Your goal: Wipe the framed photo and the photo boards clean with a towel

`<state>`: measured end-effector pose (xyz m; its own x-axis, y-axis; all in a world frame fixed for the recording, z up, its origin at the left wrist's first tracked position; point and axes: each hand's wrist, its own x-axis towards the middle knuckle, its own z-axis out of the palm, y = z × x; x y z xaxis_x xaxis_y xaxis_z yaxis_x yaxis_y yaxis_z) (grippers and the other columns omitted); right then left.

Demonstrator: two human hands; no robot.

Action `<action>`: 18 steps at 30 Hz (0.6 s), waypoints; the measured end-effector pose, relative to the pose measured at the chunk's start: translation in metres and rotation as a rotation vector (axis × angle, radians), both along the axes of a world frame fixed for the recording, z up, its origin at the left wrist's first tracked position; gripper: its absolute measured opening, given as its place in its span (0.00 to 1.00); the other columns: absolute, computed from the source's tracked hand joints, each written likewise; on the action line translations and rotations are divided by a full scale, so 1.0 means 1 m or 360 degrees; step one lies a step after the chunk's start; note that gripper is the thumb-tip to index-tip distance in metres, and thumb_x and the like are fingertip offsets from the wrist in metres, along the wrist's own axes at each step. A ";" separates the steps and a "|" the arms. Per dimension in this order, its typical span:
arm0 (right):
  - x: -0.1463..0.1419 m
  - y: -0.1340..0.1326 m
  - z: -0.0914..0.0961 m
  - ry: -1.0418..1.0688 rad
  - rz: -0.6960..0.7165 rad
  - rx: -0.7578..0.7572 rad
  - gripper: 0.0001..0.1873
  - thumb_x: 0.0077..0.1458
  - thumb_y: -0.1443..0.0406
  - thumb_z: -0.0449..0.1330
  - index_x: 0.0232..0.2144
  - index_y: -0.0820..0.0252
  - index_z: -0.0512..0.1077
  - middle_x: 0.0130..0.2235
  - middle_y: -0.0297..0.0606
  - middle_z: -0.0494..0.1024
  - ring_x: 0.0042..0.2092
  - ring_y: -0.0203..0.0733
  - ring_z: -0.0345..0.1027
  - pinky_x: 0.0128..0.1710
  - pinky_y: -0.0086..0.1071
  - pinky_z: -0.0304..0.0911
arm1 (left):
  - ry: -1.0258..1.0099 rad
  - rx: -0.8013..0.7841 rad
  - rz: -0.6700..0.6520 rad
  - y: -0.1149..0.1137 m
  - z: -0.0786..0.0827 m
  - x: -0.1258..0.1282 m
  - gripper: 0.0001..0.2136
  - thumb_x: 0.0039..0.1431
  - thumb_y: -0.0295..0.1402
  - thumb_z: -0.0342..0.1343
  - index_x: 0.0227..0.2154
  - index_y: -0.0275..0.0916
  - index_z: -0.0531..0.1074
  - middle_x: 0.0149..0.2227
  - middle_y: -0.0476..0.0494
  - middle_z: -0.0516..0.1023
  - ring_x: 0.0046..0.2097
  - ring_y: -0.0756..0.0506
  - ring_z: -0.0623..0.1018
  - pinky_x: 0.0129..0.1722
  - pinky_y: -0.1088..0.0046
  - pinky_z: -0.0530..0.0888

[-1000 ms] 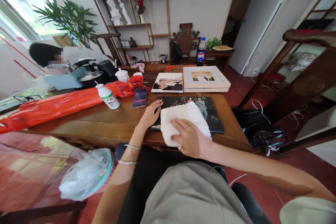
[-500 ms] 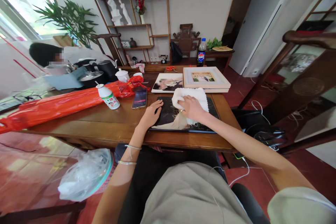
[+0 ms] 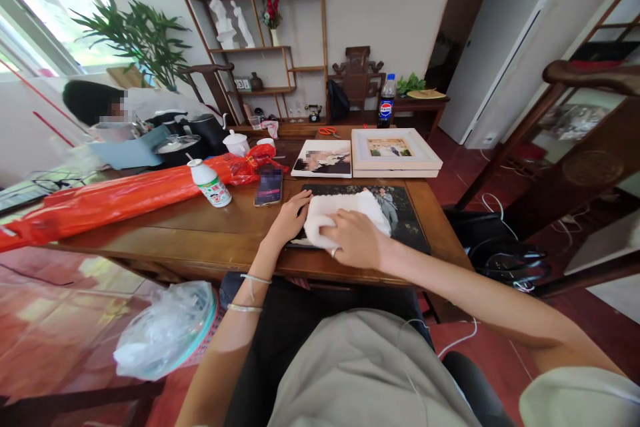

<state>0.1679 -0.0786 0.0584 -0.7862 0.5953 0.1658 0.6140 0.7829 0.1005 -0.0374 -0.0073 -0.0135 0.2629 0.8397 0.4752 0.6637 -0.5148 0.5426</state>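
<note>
A dark photo panel [image 3: 411,219] lies flat on the wooden table [image 3: 235,232] in front of me, with a figure in grey showing at its upper right. My right hand [image 3: 357,238] presses a folded white cloth [image 3: 345,203] onto the panel's lower middle, its fingers curled over the cloth. The cloth and hand hide much of the picture. At the panel's left edge my left hand [image 3: 292,217] rests with fingers stretched out, holding nothing. A smartphone [image 3: 269,187] lies left of that hand.
Behind the panel lie a white-edged photo print [image 3: 321,159] and a pale framed picture [image 3: 397,152]. Orange-handled pliers [image 3: 328,131] and a cola bottle [image 3: 387,103] are farther back. Leftward stand a white bottle [image 3: 210,184] and a long red plastic-wrapped bundle [image 3: 130,190]. Another person leans at the far left.
My right hand has slid the white cloth left and toward me across the panel, uncovering the grey-clad figure and covering the pale area. My left hand stays at the left edge.
</note>
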 end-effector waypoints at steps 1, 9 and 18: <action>0.001 0.011 0.001 -0.0009 -0.0089 0.0027 0.16 0.53 0.62 0.55 0.44 0.58 0.72 0.41 0.46 0.74 0.43 0.51 0.64 0.38 0.39 0.59 | 0.0008 0.0008 0.0009 0.000 0.000 0.000 0.17 0.61 0.31 0.44 0.48 0.36 0.73 0.56 0.39 0.70 0.60 0.42 0.66 0.61 0.59 0.62; -0.015 0.018 -0.014 -0.0036 -0.0288 0.0239 0.14 0.53 0.69 0.53 0.41 0.61 0.72 0.42 0.53 0.72 0.45 0.54 0.62 0.40 0.42 0.57 | 0.0009 0.0014 0.0024 0.000 0.001 0.001 0.17 0.61 0.31 0.44 0.47 0.35 0.73 0.55 0.38 0.71 0.60 0.42 0.67 0.61 0.60 0.62; -0.017 -0.028 -0.006 0.0001 0.0122 0.0081 0.12 0.53 0.65 0.54 0.40 0.60 0.72 0.41 0.50 0.73 0.44 0.52 0.62 0.39 0.41 0.58 | -0.0002 -0.0031 -0.0043 0.000 0.001 -0.003 0.18 0.57 0.29 0.47 0.49 0.35 0.72 0.57 0.38 0.69 0.60 0.41 0.66 0.60 0.59 0.63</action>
<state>0.1511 -0.1066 0.0520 -0.8290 0.5241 0.1952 0.5526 0.8215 0.1410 -0.0407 -0.0072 -0.0124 0.2847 0.8415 0.4592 0.6490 -0.5217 0.5537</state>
